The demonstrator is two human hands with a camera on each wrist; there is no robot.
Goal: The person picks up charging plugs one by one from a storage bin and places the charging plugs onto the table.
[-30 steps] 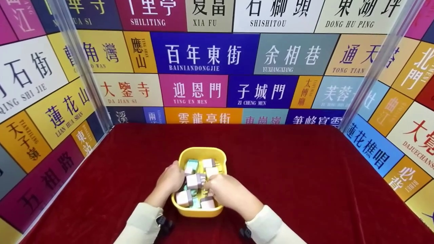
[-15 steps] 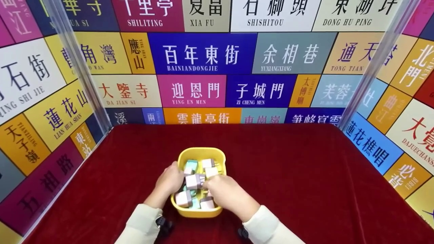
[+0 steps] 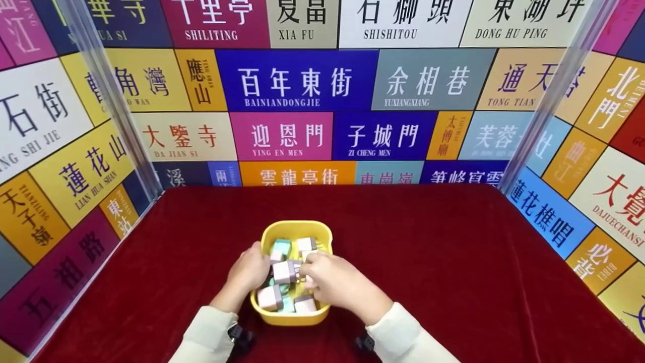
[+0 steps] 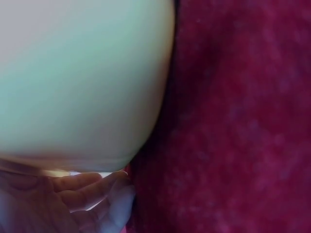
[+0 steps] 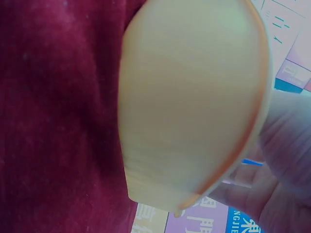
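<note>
A yellow plastic basket (image 3: 289, 318) stands on the red cloth, holding several small plug chargers. Most are pale pink-white with grey-mauve ends, and some parts are mint green. My left hand (image 3: 250, 269) grips the basket's left rim; its fingers show by the wall in the left wrist view. Over the right rim reaches my right hand (image 3: 335, 282), fingers bent down into the basket. Its fingertips are right at the metal prongs of the middle charger (image 3: 284, 272), and I cannot tell whether they pinch anything. The hand partly covers another pale charger behind it.
Dark red velvet cloth (image 3: 428, 252) covers the table. Panels printed with Chinese place names (image 3: 297, 80) enclose the back and both sides, with clear corner posts (image 3: 549, 96). A dark wrist device (image 3: 241, 334) sits by each sleeve cuff.
The right hand has lifted slightly and shifted within the basket, covering more of the pale charger behind it. The left hand stays on the rim. The head view has drifted a little.
</note>
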